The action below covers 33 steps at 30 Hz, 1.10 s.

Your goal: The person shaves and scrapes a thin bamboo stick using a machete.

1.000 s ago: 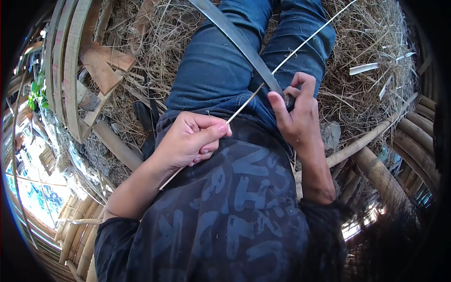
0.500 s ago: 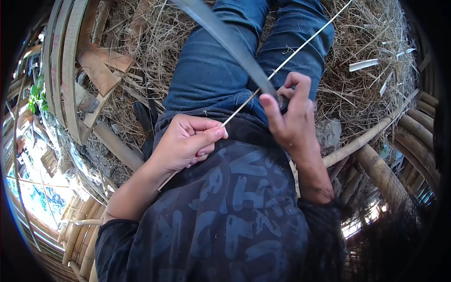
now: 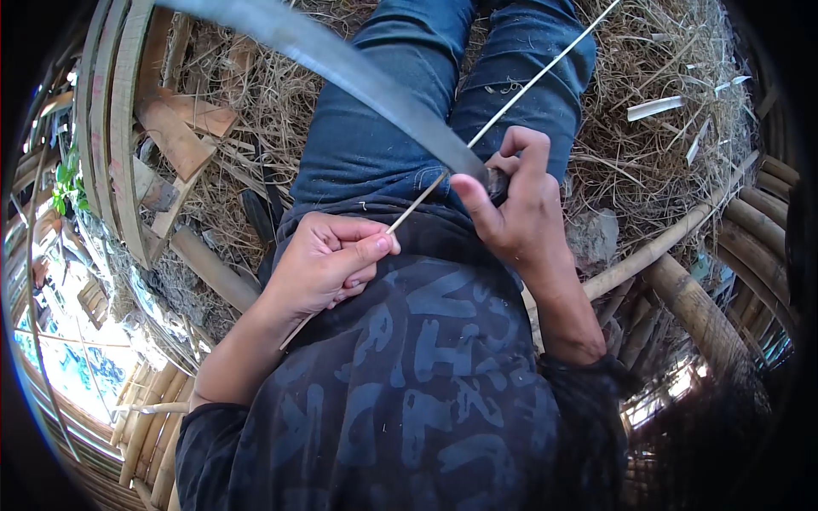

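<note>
My left hand (image 3: 336, 260) is closed in a pinch around a thin pale strip of bamboo or cane (image 3: 537, 78) in front of my belly. One short end pokes out below the hand; the long end slants up to the right across my thighs. The dark handle of a machete (image 3: 366, 85) is in my right hand (image 3: 520, 196), with the thumb stretched out and the index finger bent. Its long grey blade reaches to the upper left and crosses over the strip close to the handle. Whether the edge touches the strip I cannot tell.
My outstretched legs in blue jeans (image 3: 383, 111) lie on a heap of fibrous shavings (image 3: 639, 170). Wooden slats (image 3: 128, 128) and board offcuts (image 3: 175, 136) stand to the left. A bamboo pole (image 3: 652, 255) and a grey stone (image 3: 594, 238) are at the right.
The machete blade has swung left and its flat shows broader. My right hand has shifted slightly left with it. My left hand keeps its pinch on the strip, nearly in place.
</note>
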Each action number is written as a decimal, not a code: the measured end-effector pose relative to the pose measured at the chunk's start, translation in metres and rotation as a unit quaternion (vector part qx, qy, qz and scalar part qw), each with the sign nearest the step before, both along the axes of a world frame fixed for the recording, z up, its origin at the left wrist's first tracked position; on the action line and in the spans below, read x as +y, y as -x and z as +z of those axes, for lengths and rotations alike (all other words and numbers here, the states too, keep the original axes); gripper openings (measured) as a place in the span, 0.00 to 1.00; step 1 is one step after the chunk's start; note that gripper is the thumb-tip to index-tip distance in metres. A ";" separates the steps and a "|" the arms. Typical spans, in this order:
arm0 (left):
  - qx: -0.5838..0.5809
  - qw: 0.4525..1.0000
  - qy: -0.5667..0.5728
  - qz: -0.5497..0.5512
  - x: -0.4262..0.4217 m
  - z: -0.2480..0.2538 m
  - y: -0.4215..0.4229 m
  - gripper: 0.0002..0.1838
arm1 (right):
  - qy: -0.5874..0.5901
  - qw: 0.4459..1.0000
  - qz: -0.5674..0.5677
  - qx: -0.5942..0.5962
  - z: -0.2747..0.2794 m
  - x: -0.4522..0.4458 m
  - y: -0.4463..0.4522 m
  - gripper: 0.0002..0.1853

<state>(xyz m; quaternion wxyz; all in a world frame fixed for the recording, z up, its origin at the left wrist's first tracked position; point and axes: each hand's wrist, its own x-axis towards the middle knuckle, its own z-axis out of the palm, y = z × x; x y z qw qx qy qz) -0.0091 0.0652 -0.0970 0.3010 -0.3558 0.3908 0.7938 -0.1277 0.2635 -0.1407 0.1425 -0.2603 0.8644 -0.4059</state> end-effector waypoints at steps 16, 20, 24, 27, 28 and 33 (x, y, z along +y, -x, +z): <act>0.039 0.984 0.167 -0.043 0.008 0.003 0.004 0.06 | 0.056 0.980 -0.130 -0.141 0.006 0.009 0.021 0.23; 0.069 0.975 0.207 -0.045 0.013 0.007 0.006 0.06 | 0.031 0.987 -0.032 -0.157 0.014 0.002 0.002 0.26; 0.094 0.966 0.237 -0.044 0.017 0.006 0.002 0.06 | -0.032 0.991 0.036 -0.125 0.023 -0.001 -0.009 0.29; 0.126 0.953 0.274 -0.043 0.022 0.000 -0.004 0.07 | -0.025 0.993 0.040 -0.110 0.012 0.005 -0.006 0.27; 0.130 0.953 0.272 -0.040 0.022 -0.002 -0.004 0.07 | -0.024 0.993 0.040 -0.109 0.010 0.005 -0.005 0.27; 0.140 0.950 0.277 -0.041 0.023 0.001 -0.002 0.06 | -0.042 0.995 0.046 -0.078 0.015 0.006 -0.008 0.27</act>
